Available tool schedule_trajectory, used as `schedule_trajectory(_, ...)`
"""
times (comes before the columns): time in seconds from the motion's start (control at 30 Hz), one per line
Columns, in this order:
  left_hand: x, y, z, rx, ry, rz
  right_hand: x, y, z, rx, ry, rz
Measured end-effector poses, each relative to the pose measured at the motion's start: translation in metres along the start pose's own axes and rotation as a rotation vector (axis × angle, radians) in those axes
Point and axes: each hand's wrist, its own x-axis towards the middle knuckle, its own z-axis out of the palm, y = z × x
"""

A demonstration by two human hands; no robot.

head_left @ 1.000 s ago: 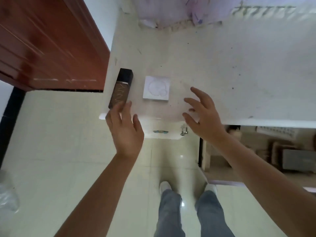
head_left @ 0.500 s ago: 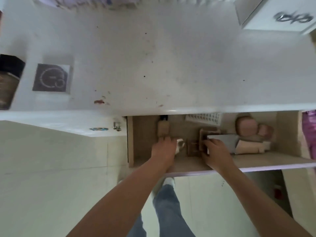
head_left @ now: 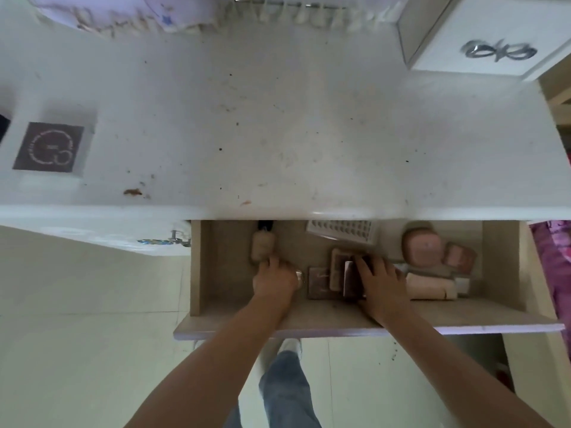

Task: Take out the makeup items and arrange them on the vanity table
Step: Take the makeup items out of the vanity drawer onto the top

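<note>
Head view, two hands (head_left: 276, 278) (head_left: 379, 278), one open drawer (head_left: 340, 318)

1 head view — looks steeply down from above onto the table (head_left: 278, 125) and open drawer (head_left: 309, 316) — both close below.

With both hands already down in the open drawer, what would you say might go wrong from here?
1. The right hand lies over a tight cluster of small boxes; lifting one could topple its neighbours.
2. The left hand reaches for the beige bottle, whose cap end sits under the tabletop edge; it might snag there coming out.
</note>
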Motion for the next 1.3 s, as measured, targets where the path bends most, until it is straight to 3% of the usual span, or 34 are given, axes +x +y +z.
schedule_trajectory(0.17,-0.010,-0.007,-0.012,0.033,-0.006,0.049,0.008,-0.003,-0.010,-0.121,-0.072,-0.079)
schedule_trajectory(0.23,-0.022,-0.012,-0.016,-0.075,0.000,0.024,0.006,-0.004,-0.013,-0.115,-0.154,-0.120)
schedule_trajectory(0.3,-0.039,-0.025,-0.023,-0.211,0.033,-0.004,-0.001,-0.011,-0.022,-0.108,-0.136,-0.207)
schedule_trajectory(0.47,-0.095,-0.083,-0.062,-0.611,0.359,-0.088,-0.019,-0.064,-0.079,0.090,0.249,-0.479)
schedule_trajectory(0.57,-0.112,-0.131,-0.096,-0.731,0.562,-0.198,-0.004,-0.112,-0.121,0.208,0.433,-0.573)
schedule_trajectory(0.7,-0.098,-0.195,-0.133,-0.667,0.705,-0.343,0.046,-0.169,-0.169,0.242,0.444,-0.529)
schedule_trajectory(0.87,-0.066,-0.224,-0.149,-0.634,0.648,-0.308,0.100,-0.210,-0.200,0.157,0.329,-0.504)
schedule_trajectory(1.13,-0.049,-0.229,-0.137,-0.454,0.690,-0.333,0.124,-0.219,-0.188,0.147,0.204,-0.497)
schedule_trajectory(1.3,-0.042,-0.235,-0.126,-0.381,0.724,-0.333,0.120,-0.216,-0.190,0.146,0.256,-0.489)
